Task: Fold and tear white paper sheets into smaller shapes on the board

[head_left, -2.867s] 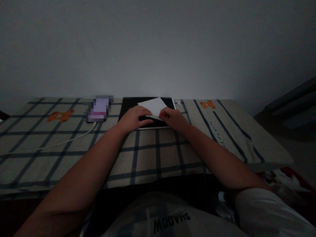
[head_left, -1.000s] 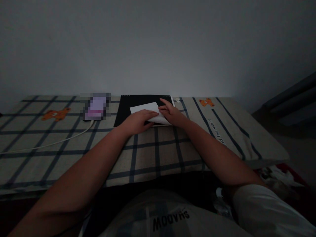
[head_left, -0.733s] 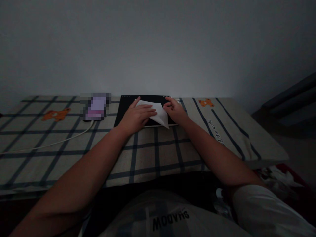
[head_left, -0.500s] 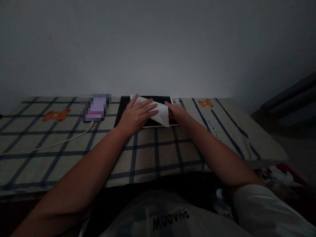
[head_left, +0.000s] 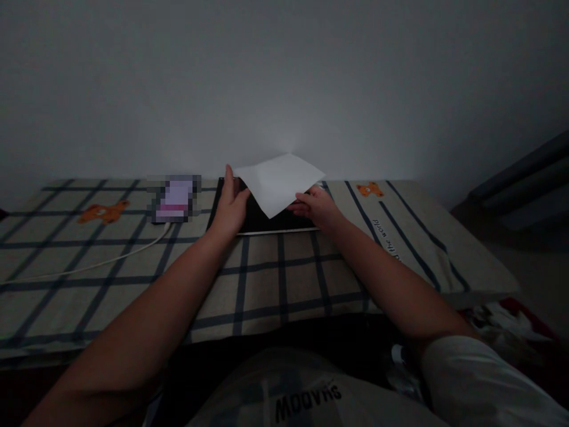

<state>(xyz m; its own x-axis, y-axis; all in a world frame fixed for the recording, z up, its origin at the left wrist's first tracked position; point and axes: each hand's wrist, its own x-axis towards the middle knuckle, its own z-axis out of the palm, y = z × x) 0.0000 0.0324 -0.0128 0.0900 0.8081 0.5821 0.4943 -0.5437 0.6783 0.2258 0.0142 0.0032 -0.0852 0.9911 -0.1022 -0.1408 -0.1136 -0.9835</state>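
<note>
A white sheet of paper (head_left: 280, 181) is raised and spread out above a black board (head_left: 262, 225) with a pale edge. My right hand (head_left: 316, 206) pinches the sheet's lower right edge between thumb and fingers. My left hand (head_left: 232, 204) is at the sheet's left corner, its fingers pointing up and its thumb apart from them. That corner meets the fingers or lies just beside them; I cannot tell which. The sheet's near corner points toward me over the board.
A phone (head_left: 175, 200) with a blurred screen lies on the left, a white cable (head_left: 128, 254) running from it. Underneath is a checked tablecloth (head_left: 267, 284) with orange bear prints. A wall (head_left: 284, 89) rises behind the table. Near my lap is a clear bottle (head_left: 402, 370).
The sheet, earlier folded and pressed flat under my left hand, is now opened out and lifted. My left hand has moved left off it. My right hand now grips its edge.
</note>
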